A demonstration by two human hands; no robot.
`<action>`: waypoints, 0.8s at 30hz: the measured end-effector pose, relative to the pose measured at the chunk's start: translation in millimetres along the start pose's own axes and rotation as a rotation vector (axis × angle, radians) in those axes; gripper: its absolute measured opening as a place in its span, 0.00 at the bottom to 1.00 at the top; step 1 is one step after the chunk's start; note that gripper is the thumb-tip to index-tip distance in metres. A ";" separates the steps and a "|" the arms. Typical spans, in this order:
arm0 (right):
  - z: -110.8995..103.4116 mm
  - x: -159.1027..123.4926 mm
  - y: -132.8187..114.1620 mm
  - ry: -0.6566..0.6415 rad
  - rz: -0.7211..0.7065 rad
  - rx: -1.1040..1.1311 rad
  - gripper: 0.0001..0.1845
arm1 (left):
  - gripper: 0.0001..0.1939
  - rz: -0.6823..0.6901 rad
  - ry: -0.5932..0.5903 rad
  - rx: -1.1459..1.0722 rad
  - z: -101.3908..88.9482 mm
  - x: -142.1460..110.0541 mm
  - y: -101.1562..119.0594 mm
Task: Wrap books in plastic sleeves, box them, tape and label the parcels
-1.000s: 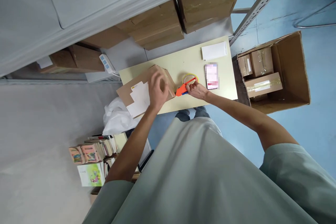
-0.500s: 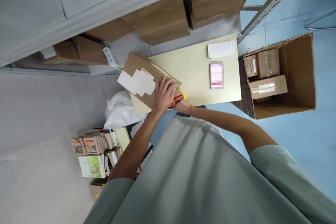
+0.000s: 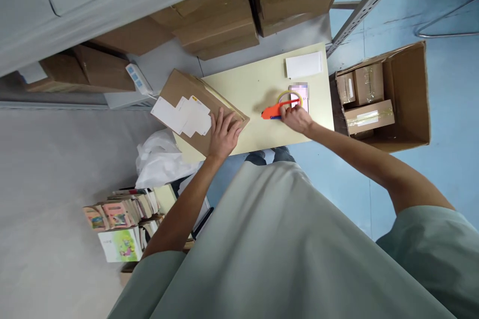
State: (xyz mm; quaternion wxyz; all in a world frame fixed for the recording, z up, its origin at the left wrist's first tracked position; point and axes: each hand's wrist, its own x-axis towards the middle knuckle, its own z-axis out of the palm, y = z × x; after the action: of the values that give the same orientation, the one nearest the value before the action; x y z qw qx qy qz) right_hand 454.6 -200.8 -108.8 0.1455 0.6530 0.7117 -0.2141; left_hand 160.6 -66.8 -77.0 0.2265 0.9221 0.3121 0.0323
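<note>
My left hand (image 3: pixel 224 135) lies flat with fingers stretched over the right end of a brown cardboard box (image 3: pixel 204 104). Several white paper labels (image 3: pixel 183 115) rest on top of that box, overlapping one another. To the right, my right hand (image 3: pixel 297 118) is closed around an orange tape dispenser (image 3: pixel 274 110) with a roll of yellowish tape on it. The dispenser is held over the pale table (image 3: pixel 258 77), apart from the box. Behind it, partly covered by the tape roll, is a phone (image 3: pixel 304 90) with a lit screen.
A white paper stack (image 3: pixel 304 65) lies at the table's back right. Right of the table stands a large open carton (image 3: pixel 409 94) holding small taped boxes. Shelved cartons (image 3: pixel 220 15) line the back. A power strip (image 3: pixel 138 79), white plastic bag (image 3: pixel 159 159) and piled books (image 3: pixel 125 214) are leftward.
My right hand has carried the tape dispenser from the box's right edge rightward, over the table near the phone. My left hand stays on the box. The whole view has shifted slightly.
</note>
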 end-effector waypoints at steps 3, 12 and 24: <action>-21.5 18.7 11.3 0.057 0.040 0.018 0.27 | 0.16 -0.004 0.004 -0.003 1.0 0.7 -0.3; -52.3 68.7 -44.8 0.069 0.050 0.169 0.25 | 0.13 -0.014 0.006 0.006 4.4 2.7 2.4; -60.3 75.0 -88.4 0.022 0.144 0.284 0.24 | 0.16 0.024 0.047 0.039 8.5 5.3 0.2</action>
State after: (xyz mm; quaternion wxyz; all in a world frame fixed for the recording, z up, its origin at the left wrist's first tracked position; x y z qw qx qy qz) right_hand 363.4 -110.8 -83.0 0.0588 0.7187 0.6272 -0.2942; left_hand 166.7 -67.2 -85.0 0.2007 0.9290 0.3067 0.0505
